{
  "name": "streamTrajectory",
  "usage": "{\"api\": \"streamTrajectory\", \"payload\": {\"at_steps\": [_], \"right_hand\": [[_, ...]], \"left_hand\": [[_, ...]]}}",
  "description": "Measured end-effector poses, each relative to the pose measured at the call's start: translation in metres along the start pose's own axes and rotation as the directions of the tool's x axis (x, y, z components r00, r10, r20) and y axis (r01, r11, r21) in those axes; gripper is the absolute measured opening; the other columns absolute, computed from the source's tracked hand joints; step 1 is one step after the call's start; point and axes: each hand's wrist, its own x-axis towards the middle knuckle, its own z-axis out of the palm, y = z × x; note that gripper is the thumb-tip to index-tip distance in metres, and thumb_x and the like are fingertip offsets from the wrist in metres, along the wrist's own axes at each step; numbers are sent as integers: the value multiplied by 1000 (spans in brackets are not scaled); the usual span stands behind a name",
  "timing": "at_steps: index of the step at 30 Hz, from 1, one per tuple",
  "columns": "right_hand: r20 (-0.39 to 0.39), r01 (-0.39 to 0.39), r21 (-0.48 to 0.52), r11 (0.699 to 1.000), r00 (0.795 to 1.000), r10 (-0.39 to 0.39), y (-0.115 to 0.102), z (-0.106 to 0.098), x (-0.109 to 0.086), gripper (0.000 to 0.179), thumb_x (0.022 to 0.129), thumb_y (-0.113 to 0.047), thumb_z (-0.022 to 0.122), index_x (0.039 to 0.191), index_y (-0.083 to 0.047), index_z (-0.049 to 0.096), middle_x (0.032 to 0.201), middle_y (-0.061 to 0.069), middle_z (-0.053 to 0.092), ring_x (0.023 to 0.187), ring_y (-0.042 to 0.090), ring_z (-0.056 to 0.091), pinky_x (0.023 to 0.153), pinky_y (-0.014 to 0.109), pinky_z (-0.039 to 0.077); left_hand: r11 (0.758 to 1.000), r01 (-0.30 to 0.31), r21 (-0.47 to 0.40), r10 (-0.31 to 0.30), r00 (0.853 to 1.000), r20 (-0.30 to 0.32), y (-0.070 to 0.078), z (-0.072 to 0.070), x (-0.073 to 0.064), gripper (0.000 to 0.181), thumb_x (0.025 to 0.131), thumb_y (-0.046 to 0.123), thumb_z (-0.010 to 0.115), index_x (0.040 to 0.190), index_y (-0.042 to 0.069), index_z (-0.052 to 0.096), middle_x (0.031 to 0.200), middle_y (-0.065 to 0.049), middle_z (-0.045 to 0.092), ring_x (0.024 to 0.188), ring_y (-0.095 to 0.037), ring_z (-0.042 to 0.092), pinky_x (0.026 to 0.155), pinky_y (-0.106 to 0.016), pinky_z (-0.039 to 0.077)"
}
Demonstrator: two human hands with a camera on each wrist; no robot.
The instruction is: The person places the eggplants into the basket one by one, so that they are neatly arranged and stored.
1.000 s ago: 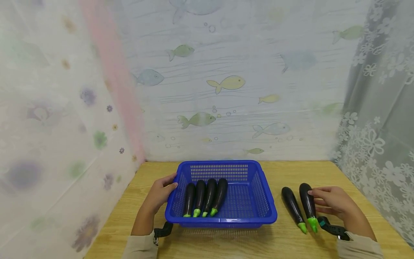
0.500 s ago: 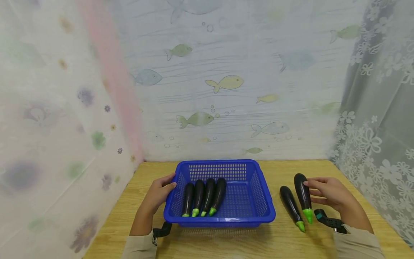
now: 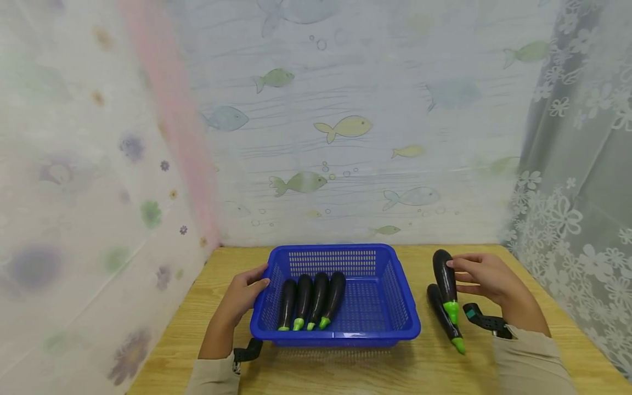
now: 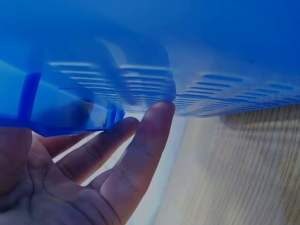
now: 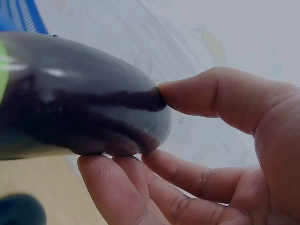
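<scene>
My right hand [image 3: 486,278] pinches a dark purple eggplant [image 3: 446,280] with a bright green stem end, raised above the table. In the right wrist view, thumb and fingertips press the rounded end of that eggplant [image 5: 79,98] from opposite sides. Partly behind it, a second eggplant [image 3: 441,315] lies on the table. My left hand [image 3: 244,296] holds the left rim of a blue plastic basket [image 3: 336,336], thumb over the edge. From the left wrist view, its fingers touch the slotted outer wall [image 4: 211,84] under the rim. Several eggplants [image 3: 321,299] lie side by side in the basket's left half.
The basket stands on a light wood-grain table [image 3: 345,367]. A fish-patterned sheet [image 3: 345,164] hangs behind, a flowered sheet [image 3: 99,219] on the left and a lacy curtain [image 3: 582,219] on the right. A black camera mount sits on each wrist.
My right hand has lifted its eggplant off the table and moved it left and away from me, over the other loose one. The left hand and basket stay in place.
</scene>
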Motion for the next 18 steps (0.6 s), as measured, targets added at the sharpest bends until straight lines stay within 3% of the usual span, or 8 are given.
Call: {"api": "streamTrajectory", "payload": {"at_steps": [4, 11, 18], "right_hand": [[8, 19, 12, 1000, 1000, -19, -14, 7, 7, 81, 103, -39, 63, 157, 11, 29, 143, 21, 59, 107, 13, 72, 90, 39, 62], [31, 20, 15, 1000, 999, -21, -33, 21, 13, 79, 102, -37, 63, 157, 10, 30, 149, 27, 53, 108, 14, 71, 91, 40, 62], [26, 32, 25, 999, 999, -33, -49, 37, 20, 76, 101, -33, 66, 155, 11, 33, 142, 24, 57, 105, 15, 71, 90, 42, 62]], "left_hand": [[1000, 7, 0, -7, 1000, -10, 0, 0, 0, 53, 105, 18, 59, 156, 10, 47, 154, -22, 52, 124, -41, 65, 86, -51, 62], [1000, 14, -9, -14, 1000, -5, -1, 1, 0, 54, 105, 18, 59, 156, 10, 46, 153, -22, 53, 122, -40, 67, 85, -50, 63], [1000, 22, -15, -22, 1000, -5, 3, 0, -1, 55, 105, 18, 60, 157, 10, 46, 153, -23, 52, 122, -41, 67, 85, -50, 63]]}}
